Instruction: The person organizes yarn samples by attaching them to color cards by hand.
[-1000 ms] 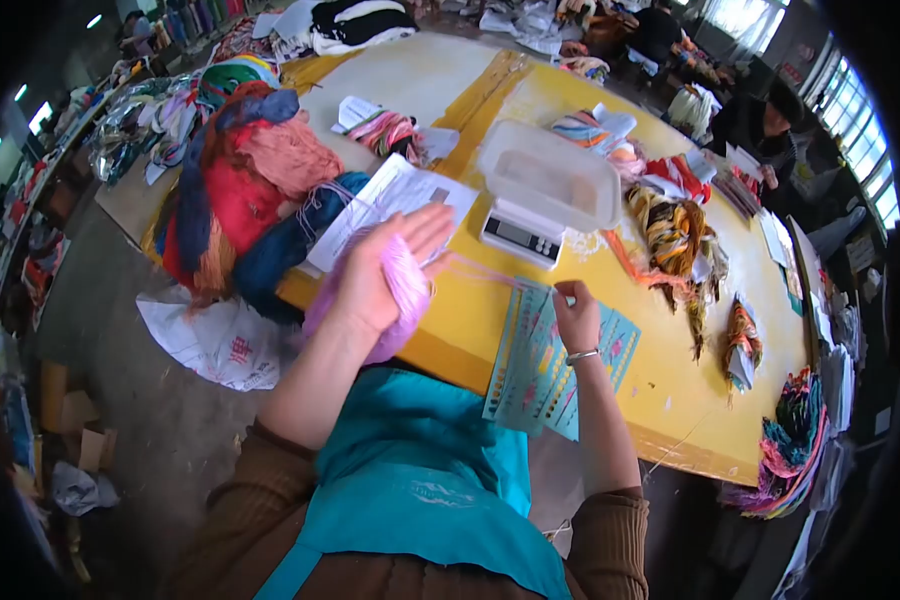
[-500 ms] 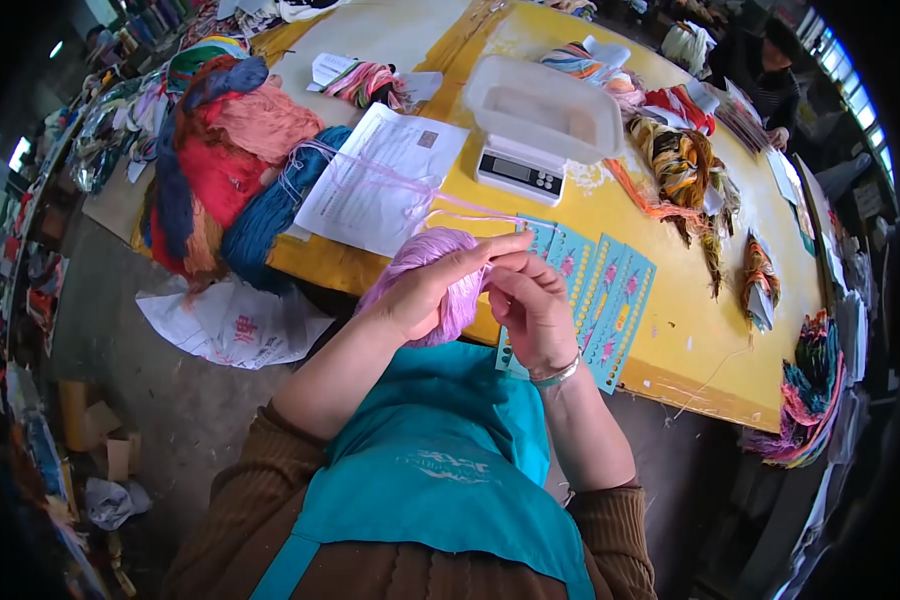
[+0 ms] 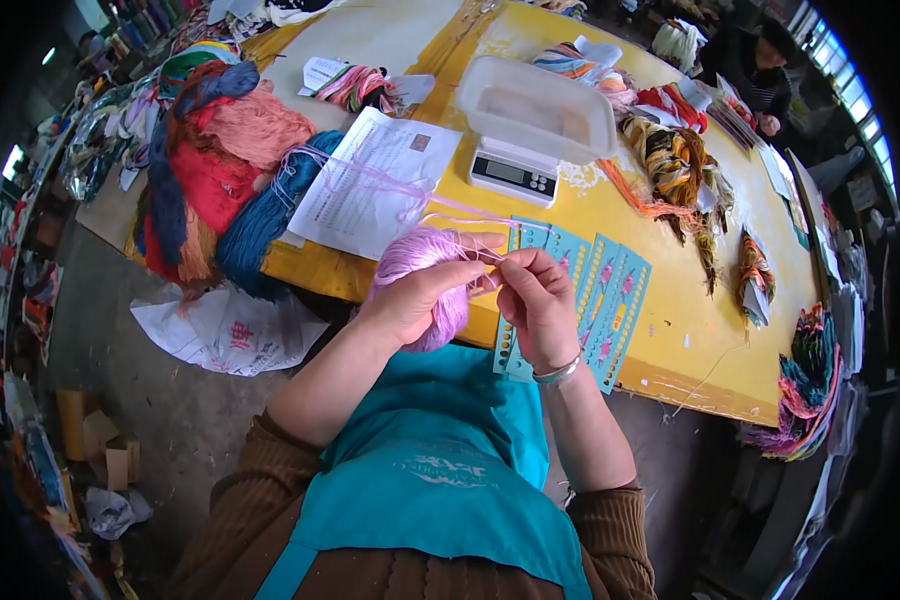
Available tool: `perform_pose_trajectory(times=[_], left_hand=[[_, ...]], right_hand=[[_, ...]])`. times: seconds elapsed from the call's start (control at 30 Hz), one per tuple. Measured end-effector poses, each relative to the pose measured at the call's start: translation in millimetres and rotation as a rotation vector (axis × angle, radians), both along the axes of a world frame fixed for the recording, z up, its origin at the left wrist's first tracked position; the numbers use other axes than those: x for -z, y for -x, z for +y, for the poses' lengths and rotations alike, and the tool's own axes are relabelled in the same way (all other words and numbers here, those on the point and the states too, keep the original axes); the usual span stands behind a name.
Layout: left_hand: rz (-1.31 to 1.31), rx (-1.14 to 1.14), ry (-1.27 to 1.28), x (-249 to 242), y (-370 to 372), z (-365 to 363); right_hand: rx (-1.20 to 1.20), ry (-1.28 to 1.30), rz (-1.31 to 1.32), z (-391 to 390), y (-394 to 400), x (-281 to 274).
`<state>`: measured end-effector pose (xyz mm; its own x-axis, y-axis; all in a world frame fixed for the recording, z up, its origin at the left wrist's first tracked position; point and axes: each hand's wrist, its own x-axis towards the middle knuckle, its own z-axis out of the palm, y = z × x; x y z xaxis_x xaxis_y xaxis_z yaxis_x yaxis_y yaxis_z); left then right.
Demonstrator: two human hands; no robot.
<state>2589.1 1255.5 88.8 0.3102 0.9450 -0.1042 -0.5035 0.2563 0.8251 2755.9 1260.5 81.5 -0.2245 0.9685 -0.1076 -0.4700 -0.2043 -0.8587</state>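
Observation:
A lilac skein of thread [image 3: 413, 258] hangs around my left hand [image 3: 410, 306], in front of the table's near edge. The hand is closed on the skein, its thumb and fingertips pointing right. My right hand [image 3: 538, 308], with a bangle at the wrist, pinches a fine lilac strand close to the left fingertips. Teal punched cards [image 3: 610, 335] with pink patterns lie just behind and beside the right hand. Loose lilac threads [image 3: 440, 195] run across a printed sheet [image 3: 365, 190] and reach the top of the cards.
On the yellow table [image 3: 705, 355] stand a digital scale [image 3: 513, 172] and a clear plastic tub [image 3: 540, 105]. Red, salmon and blue yarn [image 3: 225, 150] is heaped at left. Brown and gold skeins [image 3: 670, 160] lie at right. Another person [image 3: 760, 75] is at the far right.
My left fingers have spread a little away from the skein, and the strand between the hands shows more clearly. My right hand still pinches close by. The view has shifted slightly.

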Motion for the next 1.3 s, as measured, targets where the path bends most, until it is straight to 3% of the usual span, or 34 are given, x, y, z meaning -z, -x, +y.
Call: perform_pose_trajectory(times=[0.13,0.23,0.3,0.33,0.4,0.5,0.57,0.6,0.63,0.67,0.7,0.73,0.8,0.83,0.9,0.93,0.97,1.03,1.13,1.17,1.3], left_hand=[[0.003,-0.023,-0.054,8.7,2.6,4.6],[0.040,0.107,0.070,-6.7,10.1,6.6],[0.084,0.343,0.046,-3.5,25.9,9.4],[0.071,0.440,-0.073,3.9,33.9,9.1],[-0.593,0.692,-0.039,10.8,53.3,12.0],[-0.940,0.440,-0.139,-17.9,91.3,17.6],[-1.096,0.115,-0.182,-42.7,119.2,12.2],[-1.098,0.070,-0.232,-47.4,143.1,14.7],[-1.081,0.047,-0.291,-49.7,171.0,14.8],[-1.063,0.024,-0.348,-51.5,191.3,14.7],[-1.047,-0.007,-0.395,-55.0,198.4,12.7],[-1.031,-0.038,-0.442,-59.4,199.7,9.6],[-1.057,-0.034,-0.479,-68.1,165.0,8.0],[-1.061,0.006,-0.461,-71.0,141.9,9.4],[-1.056,0.144,-0.412,-67.5,90.0,18.8],[-1.002,0.204,-0.374,-65.3,66.2,23.9],[-0.920,0.250,-0.309,-58.6,47.4,31.2],[-0.686,0.263,-0.179,-37.9,10.9,44.3],[-0.114,0.197,-0.013,-32.9,-51.6,56.7],[-0.088,0.281,0.037,-16.4,-68.0,66.4],[0.175,0.323,0.078,5.2,-125.3,77.8]], right_hand=[[-0.020,-0.023,0.000,2.9,-6.6,-2.9],[-0.204,-0.341,-0.700,3.6,-25.8,-15.2],[-0.179,-0.503,-0.897,0.6,-41.4,-44.5],[-0.154,-0.637,-0.623,6.3,-54.1,-38.5],[-0.112,-0.300,0.222,9.3,-72.8,-56.6],[0.047,-0.225,0.576,25.0,-166.4,-72.6],[0.311,-0.379,0.298,36.1,-275.8,-71.4],[0.636,-0.359,0.096,31.1,-352.5,-71.4],[1.104,-0.296,0.116,26.7,-398.3,-89.0],[0.841,-0.501,-0.061,3.1,-485.0,-82.5],[1.388,-0.425,-0.107,-11.0,-506.9,-103.1],[1.595,-0.495,-0.259,-24.7,-550.1,-105.5],[1.696,-0.515,-0.664,-38.0,-470.6,-142.7],[1.642,-0.473,-0.824,-37.2,-432.3,-150.7],[1.288,-0.680,-0.797,-19.8,-421.9,-127.2],[1.172,-0.602,-1.027,-11.8,-365.1,-125.4],[0.960,-0.459,-1.130,-3.9,-356.5,-109.1],[0.674,-0.606,-0.888,25.8,-287.0,-64.0],[0.212,-0.381,-0.739,33.9,-217.9,-37.0],[0.099,-0.293,-0.681,34.1,-203.1,-32.2],[-0.065,-0.238,-0.573,34.6,-169.3,-11.8]])
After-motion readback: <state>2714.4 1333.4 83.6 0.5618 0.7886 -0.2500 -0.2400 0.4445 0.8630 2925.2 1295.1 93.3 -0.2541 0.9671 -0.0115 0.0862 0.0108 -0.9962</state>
